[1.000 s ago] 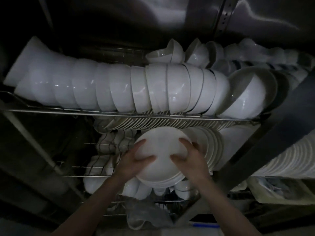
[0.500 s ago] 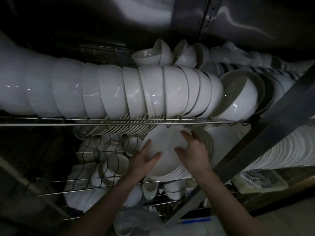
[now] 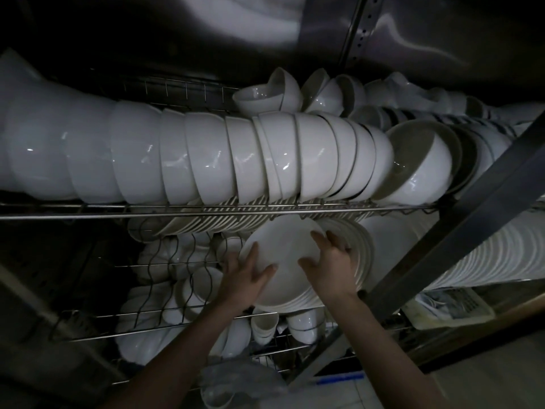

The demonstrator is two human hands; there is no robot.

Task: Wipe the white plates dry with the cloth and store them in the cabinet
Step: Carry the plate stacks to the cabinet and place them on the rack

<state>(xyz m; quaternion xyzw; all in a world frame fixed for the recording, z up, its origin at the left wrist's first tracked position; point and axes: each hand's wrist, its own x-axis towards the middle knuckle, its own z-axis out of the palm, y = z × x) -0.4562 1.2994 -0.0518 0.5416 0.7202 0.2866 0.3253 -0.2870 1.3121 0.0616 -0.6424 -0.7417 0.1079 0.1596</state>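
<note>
Dim steel cabinet (image 3: 413,39) — wire shelf (image 3: 206,214) carries a row of white bowls (image 3: 206,160). Beneath, left hand (image 3: 244,278) and right hand (image 3: 330,267) grip a plate stack (image 3: 283,249) by its edges.

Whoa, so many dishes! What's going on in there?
A person is putting dishes away in a dark metal cabinet. The left hand and the right hand grip a small stack of white plates from either side, holding it tilted over the middle wire rack, just under the top shelf rail. A long row of white bowls lies on that top shelf. More standing plates are right beside the stack. Neither hand holds a cloth.
</note>
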